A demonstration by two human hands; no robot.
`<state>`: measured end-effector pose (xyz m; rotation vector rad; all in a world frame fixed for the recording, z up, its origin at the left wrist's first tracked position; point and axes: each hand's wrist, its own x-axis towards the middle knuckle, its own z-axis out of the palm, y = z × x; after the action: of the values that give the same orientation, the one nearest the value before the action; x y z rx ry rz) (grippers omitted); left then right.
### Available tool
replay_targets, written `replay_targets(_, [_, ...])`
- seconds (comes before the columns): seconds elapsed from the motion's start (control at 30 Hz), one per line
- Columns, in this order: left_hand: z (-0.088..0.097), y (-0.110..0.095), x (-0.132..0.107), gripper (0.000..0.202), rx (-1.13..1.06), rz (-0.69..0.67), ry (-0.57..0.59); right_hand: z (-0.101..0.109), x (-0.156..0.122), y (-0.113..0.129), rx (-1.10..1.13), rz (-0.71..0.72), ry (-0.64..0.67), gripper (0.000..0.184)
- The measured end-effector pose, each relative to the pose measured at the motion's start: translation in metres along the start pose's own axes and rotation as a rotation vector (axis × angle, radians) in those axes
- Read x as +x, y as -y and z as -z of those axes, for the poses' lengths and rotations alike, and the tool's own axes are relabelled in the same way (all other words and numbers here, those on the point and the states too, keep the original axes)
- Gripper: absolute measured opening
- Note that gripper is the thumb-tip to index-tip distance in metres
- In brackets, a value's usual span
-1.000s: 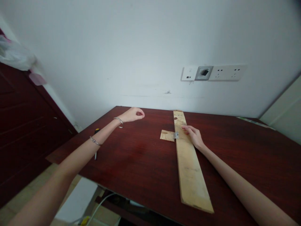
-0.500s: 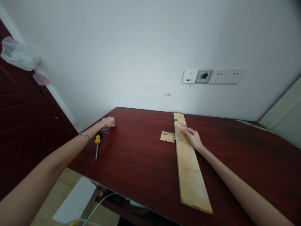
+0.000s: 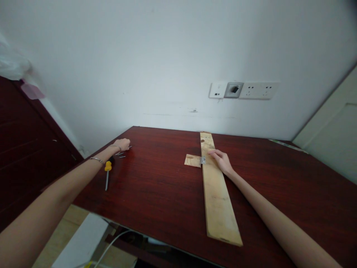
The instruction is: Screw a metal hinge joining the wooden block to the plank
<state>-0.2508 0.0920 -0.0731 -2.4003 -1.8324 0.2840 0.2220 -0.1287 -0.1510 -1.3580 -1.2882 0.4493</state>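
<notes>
My left hand [image 3: 122, 144] is at the far left of the dark red table, fingers curled down around a small metal screw [image 3: 130, 146] whose end pokes out by the fingertips. Several more thin screws [image 3: 122, 156] lie just below that hand. A screwdriver [image 3: 108, 167] with a yellow and black handle rests closer to me, its handle partly behind my left wrist. My right hand [image 3: 222, 160] lies on a long wooden board [image 3: 220, 201], fingers stretched over its surface. A metal hinge [image 3: 203, 160] sits at the board's left edge, beside a short wood piece [image 3: 192, 160].
The table [image 3: 156, 178] meets a white wall with a row of sockets [image 3: 245, 90]. A thin strip [image 3: 288, 146] lies at the back right. Below the front edge are a white box [image 3: 80, 240] and a white cable [image 3: 111, 247]. A dark red door [image 3: 28, 149] stands left.
The whole view has shifted, so everything appears slightly further left. Both hands keep about the same places on the table and board; the screwdriver and hinge have not moved.
</notes>
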Motion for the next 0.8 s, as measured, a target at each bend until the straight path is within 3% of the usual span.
replay_targets(0.17, [0.004, -0.007, 0.009, 0.013, -0.037, -0.027, -0.033, -0.001, 0.001, -0.001, 0.016, -0.006, -0.022, 0.028])
replay_targets(0.3, [0.018, -0.035, 0.025, 0.015, -0.119, -0.078, -0.134, -0.003, 0.001, 0.0, 0.018, -0.003, -0.041, 0.024])
replay_targets(0.4, [0.03, -0.077, 0.038, 0.017, -0.25, -0.166, -0.252, -0.004, 0.001, 0.0, 0.018, 0.01, -0.035, 0.02])
replay_targets(0.43, [0.034, -0.094, 0.041, 0.016, -0.426, -0.246, -0.345, -0.004, 0.001, 0.0, 0.016, 0.015, -0.031, 0.019])
replay_targets(0.53, [0.039, -0.154, 0.041, 0.017, -0.559, -0.374, -0.403, -0.003, 0.001, -0.002, 0.008, 0.027, -0.024, 0.018])
replay_targets(0.67, [0.037, -0.23, 0.022, 0.013, -0.924, -0.618, -0.481, -0.003, 0.001, -0.004, -0.003, 0.04, -0.023, 0.018])
replay_targets(0.8, [0.03, -0.28, -0.008, 0.01, -1.11, -0.78, -0.424, -0.003, 0.002, -0.005, -0.011, 0.052, -0.024, 0.018])
